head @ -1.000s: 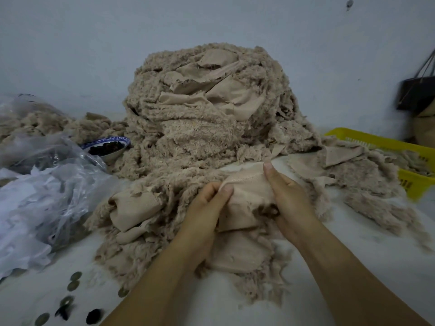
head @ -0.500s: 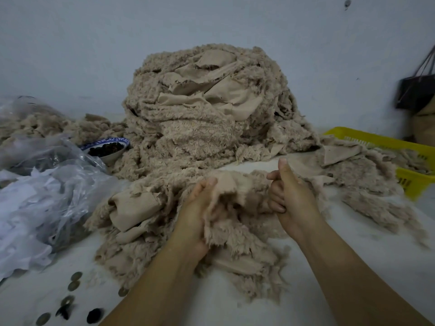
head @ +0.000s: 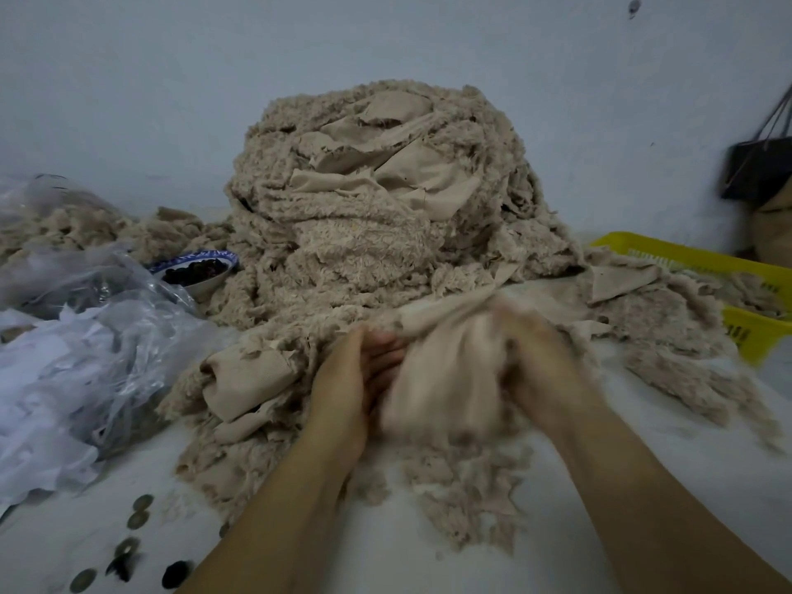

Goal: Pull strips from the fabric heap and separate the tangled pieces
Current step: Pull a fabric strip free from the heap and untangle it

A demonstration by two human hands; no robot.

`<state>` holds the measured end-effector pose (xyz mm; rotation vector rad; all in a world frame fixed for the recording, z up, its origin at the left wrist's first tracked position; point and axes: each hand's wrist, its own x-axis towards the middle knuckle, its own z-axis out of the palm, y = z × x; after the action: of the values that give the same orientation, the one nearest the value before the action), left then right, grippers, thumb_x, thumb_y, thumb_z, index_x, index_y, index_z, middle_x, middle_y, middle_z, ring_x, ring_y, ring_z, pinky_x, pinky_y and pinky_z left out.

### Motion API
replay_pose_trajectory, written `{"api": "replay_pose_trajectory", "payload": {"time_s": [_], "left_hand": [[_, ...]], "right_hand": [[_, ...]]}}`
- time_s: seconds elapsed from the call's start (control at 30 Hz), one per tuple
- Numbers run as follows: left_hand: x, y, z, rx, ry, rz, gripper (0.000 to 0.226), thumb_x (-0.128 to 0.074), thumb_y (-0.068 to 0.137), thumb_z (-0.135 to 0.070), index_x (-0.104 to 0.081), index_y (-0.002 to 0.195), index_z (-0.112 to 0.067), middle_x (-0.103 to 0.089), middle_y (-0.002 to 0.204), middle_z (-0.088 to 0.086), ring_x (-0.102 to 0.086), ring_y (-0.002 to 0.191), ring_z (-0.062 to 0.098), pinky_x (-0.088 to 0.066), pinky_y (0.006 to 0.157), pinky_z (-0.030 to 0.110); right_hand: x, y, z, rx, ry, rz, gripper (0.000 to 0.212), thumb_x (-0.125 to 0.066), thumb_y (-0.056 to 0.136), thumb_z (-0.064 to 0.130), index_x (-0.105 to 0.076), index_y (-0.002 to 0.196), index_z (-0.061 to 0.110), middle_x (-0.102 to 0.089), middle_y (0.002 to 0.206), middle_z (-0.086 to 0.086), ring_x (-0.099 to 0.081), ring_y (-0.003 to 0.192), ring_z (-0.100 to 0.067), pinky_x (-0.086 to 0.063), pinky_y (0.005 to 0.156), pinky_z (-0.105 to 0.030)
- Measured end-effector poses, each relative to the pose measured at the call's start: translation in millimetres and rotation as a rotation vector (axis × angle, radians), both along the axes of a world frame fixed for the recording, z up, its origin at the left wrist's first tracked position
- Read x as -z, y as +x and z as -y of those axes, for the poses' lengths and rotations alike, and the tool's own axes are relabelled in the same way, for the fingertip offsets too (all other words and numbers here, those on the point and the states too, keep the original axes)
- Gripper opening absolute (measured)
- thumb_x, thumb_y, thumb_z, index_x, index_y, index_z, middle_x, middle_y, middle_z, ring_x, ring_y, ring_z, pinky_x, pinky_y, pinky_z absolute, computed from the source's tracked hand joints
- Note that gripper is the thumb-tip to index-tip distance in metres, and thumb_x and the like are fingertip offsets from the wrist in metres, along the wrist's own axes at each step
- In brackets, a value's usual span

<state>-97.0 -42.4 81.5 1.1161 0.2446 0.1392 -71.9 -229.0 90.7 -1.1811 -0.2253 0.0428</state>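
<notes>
Pressing in on a blurred beige strip from both sides with left hand and right hand; cannot tell whether pinching or merely touching, with fingertips hidden and motion blur. Positioned just before the tall fabric heap, over loose scraps on the white table. Flanked by yellow basket rightward, plastic bags leftward.

I can read no text, label, brand or number anywhere in this view, the blue pattern on the rim of the bowl and the dark marks on the yellow basket being too blurred to make out.
</notes>
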Motion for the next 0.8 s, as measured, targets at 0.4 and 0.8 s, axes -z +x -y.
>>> {"api": "replay_pose_trajectory", "payload": {"time_s": [0.4, 0.8], "left_hand": [[15.7, -4.6, 2.7, 0.044, 0.371, 0.068, 0.03, -0.047, 0.106, -0.026, -0.074, 0.099, -0.016, -0.077, 0.1, -0.006, -0.07, 0.099, 0.006, -0.052, 0.091, 0.022], [11.1, 5.9, -5.8, 0.117, 0.057, -0.071, 0.014, -0.062, 0.098, -0.024, -0.065, 0.091, -0.012, -0.059, 0.064, 0.006, -0.056, 0.057, 0.02, -0.046, 0.055, 0.03]], "right_hand": [[46.8, 11.2, -23.8, 0.045, -1.298, 0.311, 0.032, -0.046, 0.104, 0.036, -0.067, 0.125, 0.025, -0.04, 0.154, 0.004, -0.031, 0.142, -0.018, -0.028, 0.114, -0.028], [24.0, -18.3, -36.0, -0.099, -0.904, 0.354, 0.035, -0.045, 0.084, 0.045, -0.075, 0.081, 0.028, -0.069, 0.091, 0.012, -0.064, 0.083, -0.009, -0.053, 0.076, -0.031]]}}
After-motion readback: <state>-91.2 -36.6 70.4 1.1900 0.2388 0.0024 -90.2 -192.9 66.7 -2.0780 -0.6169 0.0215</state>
